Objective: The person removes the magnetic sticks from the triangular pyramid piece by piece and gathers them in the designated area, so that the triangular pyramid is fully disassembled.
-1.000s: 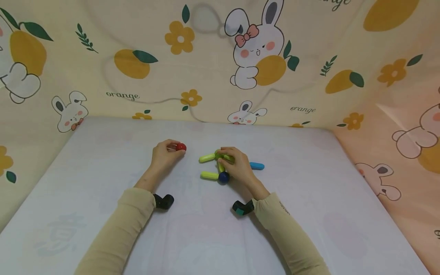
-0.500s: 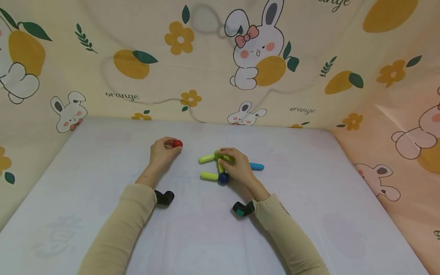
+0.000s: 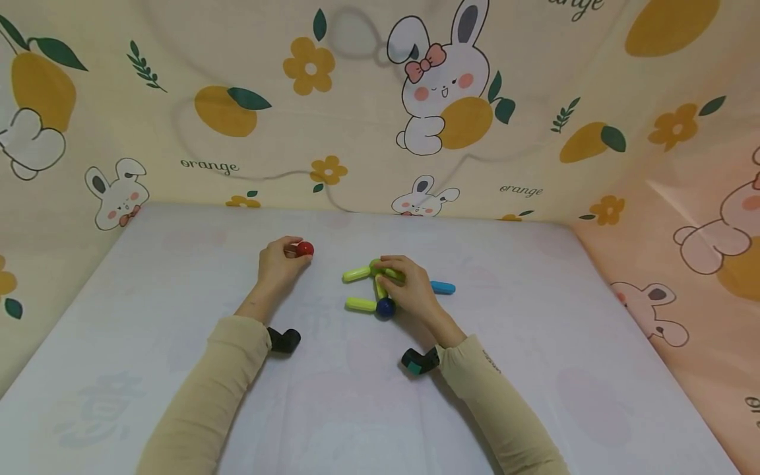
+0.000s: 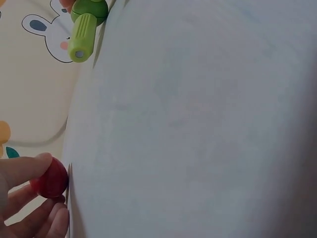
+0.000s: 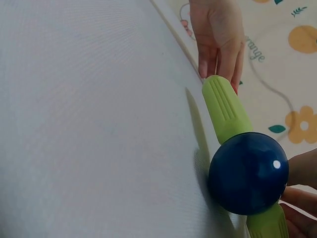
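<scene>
My left hand pinches a red ball between thumb and fingertips, low over the table; the left wrist view shows the red ball close up. To its right, my right hand grips a toy frame of ribbed building rods and balls at its green ball. One lime-green rod points left from that ball, and another leads down to a dark blue ball. From the blue ball a further lime-green rod points left. Part of the frame is hidden behind the right fingers.
A bright blue rod shows just right of my right hand, its near end covered. The white-covered table runs back to a printed cloth backdrop. Black wrist cameras sit at both cuffs.
My left hand has moved slightly left and away from me with the red ball, then nearly stopped. The right hand and the rod frame have stayed put.
</scene>
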Demonstrator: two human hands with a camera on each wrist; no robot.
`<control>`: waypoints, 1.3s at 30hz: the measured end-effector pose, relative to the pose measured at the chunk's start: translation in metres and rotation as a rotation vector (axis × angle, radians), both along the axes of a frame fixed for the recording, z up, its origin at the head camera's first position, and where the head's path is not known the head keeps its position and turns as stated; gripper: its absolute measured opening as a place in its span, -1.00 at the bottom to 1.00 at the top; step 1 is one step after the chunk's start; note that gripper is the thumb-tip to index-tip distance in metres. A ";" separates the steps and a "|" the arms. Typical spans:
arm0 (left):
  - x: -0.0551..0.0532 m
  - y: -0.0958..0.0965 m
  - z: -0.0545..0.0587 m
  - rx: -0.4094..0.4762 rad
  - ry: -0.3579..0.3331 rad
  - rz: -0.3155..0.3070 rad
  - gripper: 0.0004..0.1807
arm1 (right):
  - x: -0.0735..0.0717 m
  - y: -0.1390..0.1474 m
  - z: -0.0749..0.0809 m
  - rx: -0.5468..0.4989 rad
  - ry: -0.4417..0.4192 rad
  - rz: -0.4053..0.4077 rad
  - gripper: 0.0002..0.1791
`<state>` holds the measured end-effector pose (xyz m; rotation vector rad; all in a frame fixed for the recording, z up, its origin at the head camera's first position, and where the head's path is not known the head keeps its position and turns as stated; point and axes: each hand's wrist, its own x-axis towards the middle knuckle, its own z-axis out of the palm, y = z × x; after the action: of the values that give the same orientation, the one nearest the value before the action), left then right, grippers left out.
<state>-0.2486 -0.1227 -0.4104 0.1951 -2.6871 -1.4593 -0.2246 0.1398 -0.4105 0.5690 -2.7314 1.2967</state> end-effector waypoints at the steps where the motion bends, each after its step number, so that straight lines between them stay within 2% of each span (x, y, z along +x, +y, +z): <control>1: 0.000 0.000 0.000 -0.001 -0.002 -0.002 -0.49 | 0.000 0.000 0.000 0.001 0.002 0.002 -0.71; 8: 0.003 -0.002 0.001 -0.033 -0.021 -0.011 -0.38 | 0.003 0.002 0.001 0.001 0.015 0.000 -0.70; 13: 0.010 -0.003 0.005 -0.070 -0.033 -0.021 -0.31 | 0.005 0.005 0.002 -0.016 0.027 0.004 -0.69; 25: 0.031 0.005 0.015 -0.073 0.057 -0.066 -0.46 | 0.017 0.017 0.005 -0.036 -0.004 -0.017 -0.68; 31: 0.040 0.012 0.020 -0.053 0.097 -0.122 -0.53 | 0.023 0.024 0.006 -0.052 -0.005 0.001 -0.67; 35: 0.046 0.017 0.020 -0.057 0.063 -0.164 -0.57 | 0.027 0.028 0.005 -0.067 -0.027 0.036 -0.65; 39: 0.050 0.023 0.019 -0.050 -0.003 -0.222 -0.59 | 0.031 0.032 0.004 -0.021 -0.040 0.064 -0.64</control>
<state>-0.1985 -0.0993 -0.3915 -0.1085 -2.8199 -1.4421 -0.1935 0.1714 -0.4063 0.6408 -2.7493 1.3641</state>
